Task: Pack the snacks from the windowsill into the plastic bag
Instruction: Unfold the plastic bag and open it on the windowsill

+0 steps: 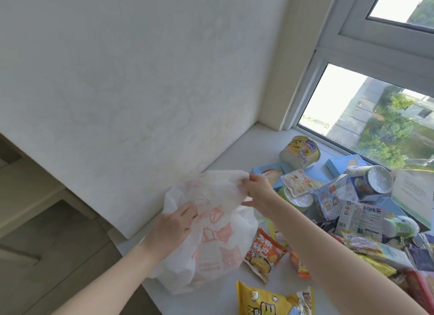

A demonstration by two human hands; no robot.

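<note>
Many snacks (347, 204) — orange packet (265, 253) beside bag (218, 244)

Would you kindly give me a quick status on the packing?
Left hand holds plastic bag, right hand pinches its rim. Snacks unpacked on windowsill. Orange snack packet against bag.

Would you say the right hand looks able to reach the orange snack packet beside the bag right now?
Probably yes: the orange packet lies uncovered near the right hand, though that hand pinches the bag.
</note>
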